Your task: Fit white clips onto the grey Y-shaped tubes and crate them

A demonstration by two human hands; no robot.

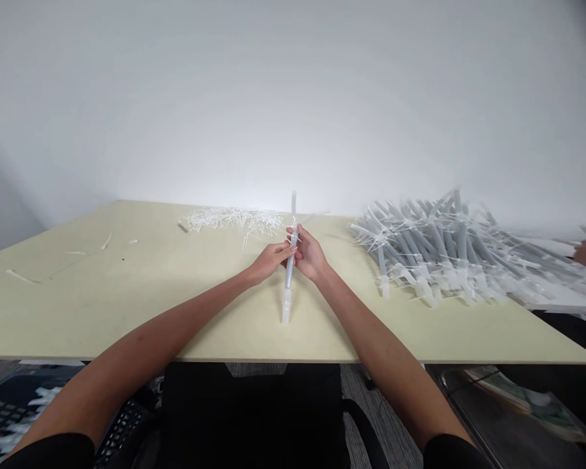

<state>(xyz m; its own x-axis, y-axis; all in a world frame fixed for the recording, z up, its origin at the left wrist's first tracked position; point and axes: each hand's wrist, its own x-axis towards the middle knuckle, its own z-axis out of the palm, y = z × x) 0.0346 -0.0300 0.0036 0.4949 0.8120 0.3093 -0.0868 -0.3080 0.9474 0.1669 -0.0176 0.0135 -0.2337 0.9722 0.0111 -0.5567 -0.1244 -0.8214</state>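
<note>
Showed grey on the tube (290, 273), milky white at its end. Showed the same grey in the pile (434, 247), crossed with white ties (371, 233). Showed white again in the small heap (232, 219) and on the wall (293, 98). Looked pale cream across the table (127, 312). Ran grey-striped over the carpet (381, 410). Looked black on the chair (254, 417) and sleeves (452, 453).
</note>
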